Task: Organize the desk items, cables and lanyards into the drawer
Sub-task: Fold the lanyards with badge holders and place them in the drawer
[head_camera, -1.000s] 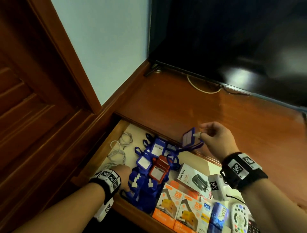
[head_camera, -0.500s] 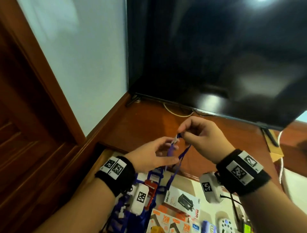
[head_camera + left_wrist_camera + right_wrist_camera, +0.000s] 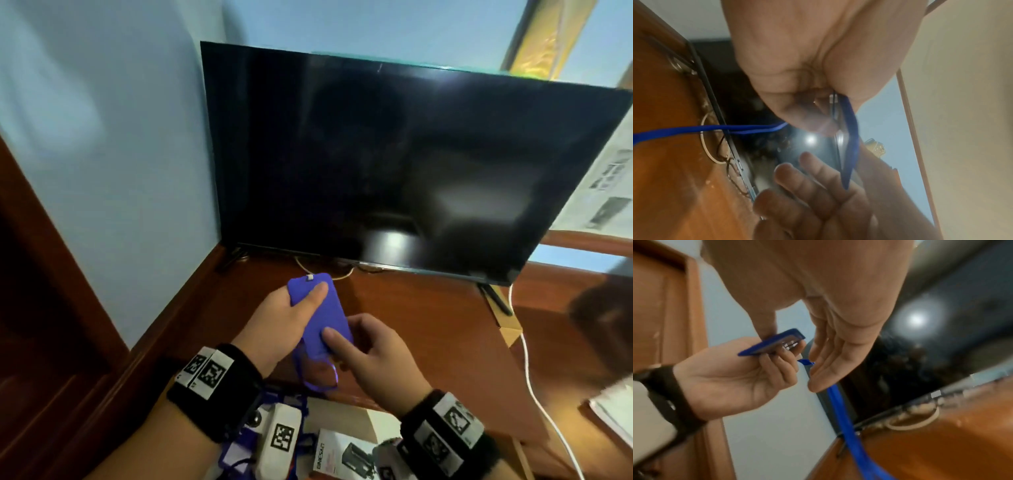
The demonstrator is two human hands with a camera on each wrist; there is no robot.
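I hold a blue badge holder with both hands above the wooden desk top, in front of the TV. My left hand grips its upper end, thumb on top and fingers curled beneath, as the right wrist view shows. My right hand pinches the lower end with the thumb on top. Its blue lanyard strap hangs in a loop below the hands and runs across the left wrist view. The open drawer lies below, holding more blue lanyards and a boxed item.
A dark TV stands at the back of the desk against the blue wall. A white cable runs down the desk's right side past a cardboard piece. Papers lie at the far right. Dark wood panelling fills the left.
The badge holder has come up out of the drawer. My left hand left the drawer and joined the right on it. The view has tilted up toward the TV.
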